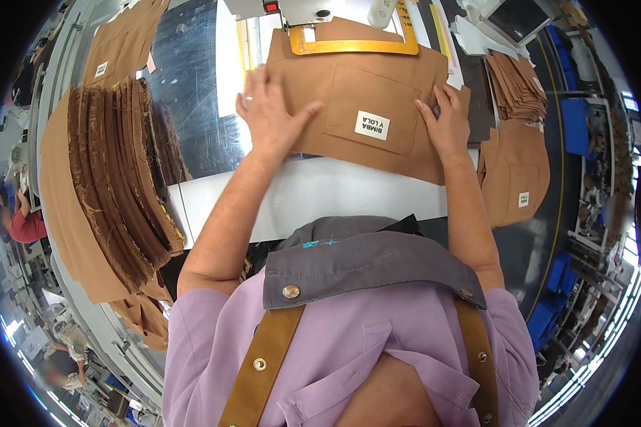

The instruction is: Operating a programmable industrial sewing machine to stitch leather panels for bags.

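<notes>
A brown fabric panel [306,85] with a stitched patch pocket [349,92] and a white printed label [371,125] lies in front of me, its far part under the yellow clamp frame [356,48] of a white sewing machine [306,8]. Spread flat, my left hand [269,110] rests on the panel's left edge, thumb pointing inward; its fingertips are slightly blurred. At the right edge, my right hand [446,119] touches the cloth, its thumb apart from the bent fingers. Neither hand lifts the panel.
Stacked brown pieces with frayed edges [121,178] stand at my left, near another labelled panel [110,50]. To my right are folded brown pieces [516,85] and a hanging labelled panel [523,178]. A white strip [313,192] runs along the table's front. Blue bins [580,128] stand farther right.
</notes>
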### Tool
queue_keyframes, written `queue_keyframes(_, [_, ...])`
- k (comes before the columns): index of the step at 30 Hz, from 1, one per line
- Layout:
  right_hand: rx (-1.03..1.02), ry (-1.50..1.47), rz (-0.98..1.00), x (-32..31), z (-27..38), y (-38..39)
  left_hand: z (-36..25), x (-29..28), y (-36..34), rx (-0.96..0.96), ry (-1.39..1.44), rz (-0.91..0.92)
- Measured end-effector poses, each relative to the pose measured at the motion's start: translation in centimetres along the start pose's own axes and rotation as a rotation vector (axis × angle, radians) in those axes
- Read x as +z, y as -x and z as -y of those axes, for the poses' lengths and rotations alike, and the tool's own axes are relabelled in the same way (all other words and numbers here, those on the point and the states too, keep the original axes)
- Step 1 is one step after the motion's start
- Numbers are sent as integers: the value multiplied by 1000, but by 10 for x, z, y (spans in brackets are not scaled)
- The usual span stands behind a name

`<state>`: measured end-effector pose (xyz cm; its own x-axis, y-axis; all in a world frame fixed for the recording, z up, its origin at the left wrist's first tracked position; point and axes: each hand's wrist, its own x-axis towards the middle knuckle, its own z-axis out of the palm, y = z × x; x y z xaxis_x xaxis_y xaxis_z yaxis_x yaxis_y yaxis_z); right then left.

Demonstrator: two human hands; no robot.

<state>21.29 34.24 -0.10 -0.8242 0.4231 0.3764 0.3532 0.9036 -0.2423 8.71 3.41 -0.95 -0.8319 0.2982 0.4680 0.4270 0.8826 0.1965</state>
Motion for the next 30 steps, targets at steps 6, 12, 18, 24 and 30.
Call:
queue_keyframes(6, [33, -26, 296, -48, -1, 27, -22, 8, 34, 229, 503, 358])
queue_keyframes(12, [41, -365, 318, -83, -15, 49, -30, -21, 4, -109, 386, 168])
queue_keyframes(18, [150, -325, 1002, -111, -12, 64, -36, -2, 10, 51, 390, 327])
queue_keyframes(24, [123, -252, 870, -148, 14, 25, -59, -24, 30, 596, 652, 195])
queue_keyframes(30, [-277, -438, 490, -89, 79, -13, -53, -26, 46, 876, 536, 120])
